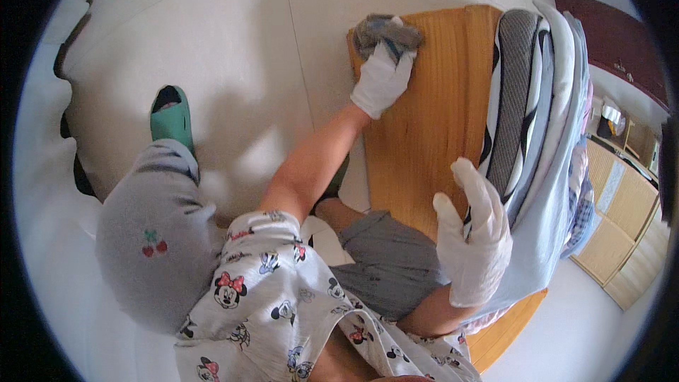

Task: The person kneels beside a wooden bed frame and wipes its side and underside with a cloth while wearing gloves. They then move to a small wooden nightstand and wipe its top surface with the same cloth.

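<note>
My left hand (383,82), in a white glove, grips a bunched grey-brown cloth (406,37). The cloth lies against the far left corner of a varnished wooden board (424,116), which looks like the end of a bed frame. My right hand (475,239), gloved too, is held with thumb and fingers apart and nothing in it. It is beside the mattress (512,95) with its grey mesh side and layered pale sheets (554,116). Whether it touches the bedding or the wood I cannot tell.
Pale floor tiles (228,26) lie to the left of the board. My green slipper (171,116) and bent knee (154,254) are on the left, near white draped fabric (42,180). A light wooden cabinet (620,207) and dark red furniture (610,37) stand at the right.
</note>
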Motion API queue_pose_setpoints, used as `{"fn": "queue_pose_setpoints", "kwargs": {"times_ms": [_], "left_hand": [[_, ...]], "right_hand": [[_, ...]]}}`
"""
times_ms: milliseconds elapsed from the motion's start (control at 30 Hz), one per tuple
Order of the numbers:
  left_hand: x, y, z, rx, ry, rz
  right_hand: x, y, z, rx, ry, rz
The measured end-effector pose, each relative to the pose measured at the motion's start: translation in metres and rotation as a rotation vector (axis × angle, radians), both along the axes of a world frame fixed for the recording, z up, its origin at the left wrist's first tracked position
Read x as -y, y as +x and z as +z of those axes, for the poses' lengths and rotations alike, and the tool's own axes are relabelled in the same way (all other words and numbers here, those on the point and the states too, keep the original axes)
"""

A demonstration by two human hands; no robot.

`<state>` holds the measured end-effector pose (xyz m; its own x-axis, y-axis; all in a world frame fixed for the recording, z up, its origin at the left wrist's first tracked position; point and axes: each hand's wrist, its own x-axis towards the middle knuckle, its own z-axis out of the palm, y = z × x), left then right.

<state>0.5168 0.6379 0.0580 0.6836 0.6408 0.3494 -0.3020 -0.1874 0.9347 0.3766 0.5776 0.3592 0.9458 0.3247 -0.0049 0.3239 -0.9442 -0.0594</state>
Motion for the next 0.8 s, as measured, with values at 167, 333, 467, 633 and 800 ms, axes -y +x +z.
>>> {"fn": "queue_pose_setpoints", "kwargs": {"times_ms": [167, 333, 467, 633, 800], "left_hand": [[-0.018, 0.001, -0.024, -0.641, -0.081, -0.403], [-0.046, 0.030, -0.092, -0.828, -0.294, -0.198], [-0.030, 0.025, -0.081, -0.646, -0.020, -0.198], [0.004, -0.008, 0.053, -0.267, -0.286, -0.317], [0.011, -0.013, 0.081, 0.005, -0.242, -0.265]], "right_hand": [[-0.003, 0.001, -0.007, -0.043, -0.083, 0.022], [-0.009, 0.003, -0.008, -0.015, -0.036, 0.090], [-0.011, 0.003, -0.010, -0.001, 0.003, 0.149], [-0.008, 0.001, -0.008, -0.015, 0.006, 0.150], [-0.008, 0.004, -0.012, -0.020, 0.016, 0.167]]}}
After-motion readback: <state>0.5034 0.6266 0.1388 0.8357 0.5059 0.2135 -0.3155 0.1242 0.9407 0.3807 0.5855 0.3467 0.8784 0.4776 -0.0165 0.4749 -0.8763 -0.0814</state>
